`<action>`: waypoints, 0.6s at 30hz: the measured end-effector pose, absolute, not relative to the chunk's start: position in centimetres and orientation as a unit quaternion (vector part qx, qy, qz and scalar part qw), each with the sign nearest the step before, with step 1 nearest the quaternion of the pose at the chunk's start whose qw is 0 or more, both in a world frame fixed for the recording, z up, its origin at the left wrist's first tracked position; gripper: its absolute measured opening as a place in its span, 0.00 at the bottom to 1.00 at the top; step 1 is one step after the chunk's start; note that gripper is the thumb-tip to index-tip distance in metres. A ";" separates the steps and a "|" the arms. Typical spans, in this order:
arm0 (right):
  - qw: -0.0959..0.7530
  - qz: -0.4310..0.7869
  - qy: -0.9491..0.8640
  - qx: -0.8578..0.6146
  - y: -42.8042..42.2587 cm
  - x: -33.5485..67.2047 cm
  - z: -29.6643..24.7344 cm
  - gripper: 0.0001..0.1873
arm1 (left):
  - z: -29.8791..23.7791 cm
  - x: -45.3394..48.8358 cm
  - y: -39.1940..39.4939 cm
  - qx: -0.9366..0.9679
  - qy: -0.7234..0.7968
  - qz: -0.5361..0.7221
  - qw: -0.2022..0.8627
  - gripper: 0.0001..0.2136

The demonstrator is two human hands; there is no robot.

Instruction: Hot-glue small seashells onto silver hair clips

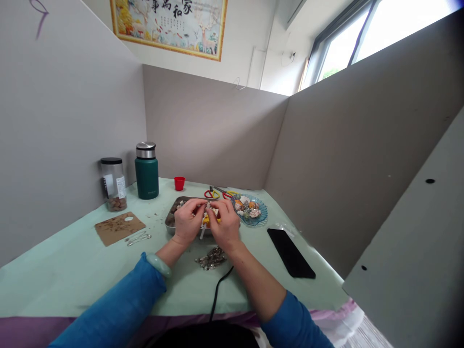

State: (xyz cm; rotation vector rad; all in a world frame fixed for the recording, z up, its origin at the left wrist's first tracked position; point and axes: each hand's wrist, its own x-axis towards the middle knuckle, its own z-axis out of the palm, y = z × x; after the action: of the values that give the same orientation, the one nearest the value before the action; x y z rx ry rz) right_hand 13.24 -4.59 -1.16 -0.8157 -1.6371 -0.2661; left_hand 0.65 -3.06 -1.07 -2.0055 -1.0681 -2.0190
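Note:
Over the metal tray (pixel 170 227), my left hand (pixel 187 220) and my right hand (pixel 225 224) meet fingertip to fingertip. Both are closed in a pinch around a small greyish piece (pixel 208 205) whose kind I cannot make out. Just below the fingers a yellow tool (pixel 206 220) with a white stick (pixel 202 233) shows in part, the rest hidden by my right hand. Brownish and whitish bits lie in the tray, largely covered by my hands. Nearer to me, a pile of small shiny metal pieces (pixel 212 258) lies on the pale green cloth, partly behind my right wrist.
A blue glass plate (pixel 264 212) holds shell-like pieces. Behind are scissors or pliers (pixel 212 194) and a red cup (pixel 179 183). At left stand a green bottle (pixel 147 179) and a jar (pixel 113 186), with cardboard (pixel 119 228) and pins (pixel 137 238). A black phone (pixel 291 253) lies right; a cable (pixel 217 290) runs frontward.

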 end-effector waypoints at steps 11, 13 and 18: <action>0.599 -0.112 -0.710 -0.353 -4.6 13.3 -1.1 0.08 | -1.2 0.6 -2.9 -0.659 -0.350 -0.665 0.050 0.06; 0.600 -0.112 -0.710 -0.351 -4.6 13.3 -1.1 0.08 | -1.2 0.6 -2.9 -0.658 -0.350 -0.665 0.048 0.06; 0.600 -0.109 -0.710 -0.351 -4.6 13.3 -1.1 0.08 | -1.2 0.6 -3.0 -0.659 -0.354 -0.663 0.041 0.06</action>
State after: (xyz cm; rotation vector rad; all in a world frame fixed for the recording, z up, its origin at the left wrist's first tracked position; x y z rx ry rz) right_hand 13.34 -4.61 -1.14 -0.8144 -1.6468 -0.2534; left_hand 0.64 -3.01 -1.16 -2.0173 -1.0834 -2.0301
